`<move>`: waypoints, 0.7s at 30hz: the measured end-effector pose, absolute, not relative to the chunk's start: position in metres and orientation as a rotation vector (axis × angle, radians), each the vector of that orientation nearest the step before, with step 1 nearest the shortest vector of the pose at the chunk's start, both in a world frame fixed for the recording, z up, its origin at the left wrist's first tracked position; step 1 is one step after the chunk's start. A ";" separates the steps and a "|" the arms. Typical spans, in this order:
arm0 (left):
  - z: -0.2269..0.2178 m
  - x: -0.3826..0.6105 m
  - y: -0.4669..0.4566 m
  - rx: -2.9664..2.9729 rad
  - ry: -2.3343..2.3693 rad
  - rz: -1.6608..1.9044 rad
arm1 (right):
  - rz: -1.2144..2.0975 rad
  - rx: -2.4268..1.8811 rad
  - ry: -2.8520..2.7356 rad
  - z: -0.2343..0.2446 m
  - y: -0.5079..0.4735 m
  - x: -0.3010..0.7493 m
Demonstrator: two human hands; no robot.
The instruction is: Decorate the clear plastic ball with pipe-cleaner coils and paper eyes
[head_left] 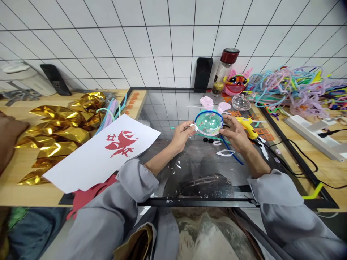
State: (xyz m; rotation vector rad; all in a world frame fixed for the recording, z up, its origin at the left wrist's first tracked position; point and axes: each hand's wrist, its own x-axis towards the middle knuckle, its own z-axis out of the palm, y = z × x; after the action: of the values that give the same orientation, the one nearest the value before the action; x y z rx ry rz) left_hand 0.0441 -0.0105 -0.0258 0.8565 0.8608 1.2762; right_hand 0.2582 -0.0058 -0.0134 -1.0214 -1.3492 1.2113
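A see-through plastic dome point(209, 123) with a blue rim and green inside is held over the dark glass sheet, with pink scalloped ear shapes point(206, 103) behind it. My right hand point(235, 133) grips the dome's right edge between thumb and fingers. At its left edge, the closed fingertips of my left hand point(183, 135) pinch a small white piece point(194, 127). Below the dome lie two black discs point(208, 140), a white eye-shaped cutout point(225, 153) and a blue pipe cleaner point(236, 156). A yellow glue gun point(248, 127) rests beside my right hand.
White paper with a red print point(121, 144) and gold foil pieces point(62, 131) lie left. Behind stand a phone point(203, 75), a red-lidded bottle point(223, 74) and a pink mask-like figure point(237, 83). Pipe cleaners point(295, 90), a power strip point(316, 137) and cables lie right. Another person's hand point(12, 135) is far left.
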 end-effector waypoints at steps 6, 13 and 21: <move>-0.026 0.042 -0.015 0.836 0.872 1.279 | 1.199 -1.011 -1.386 -0.015 -0.010 0.258; -0.023 0.042 -0.017 0.843 0.889 1.262 | 1.153 -1.050 -1.361 -0.012 -0.011 0.257; -0.023 0.042 -0.020 0.842 0.924 1.251 | 1.133 -1.068 -1.406 -0.012 -0.014 0.257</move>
State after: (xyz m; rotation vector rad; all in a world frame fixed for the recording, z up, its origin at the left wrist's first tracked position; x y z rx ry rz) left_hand 0.0423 -0.0196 -0.0229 0.8421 0.9243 1.2508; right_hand 0.2566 -0.0141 -0.0118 -1.0675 -1.4055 1.1329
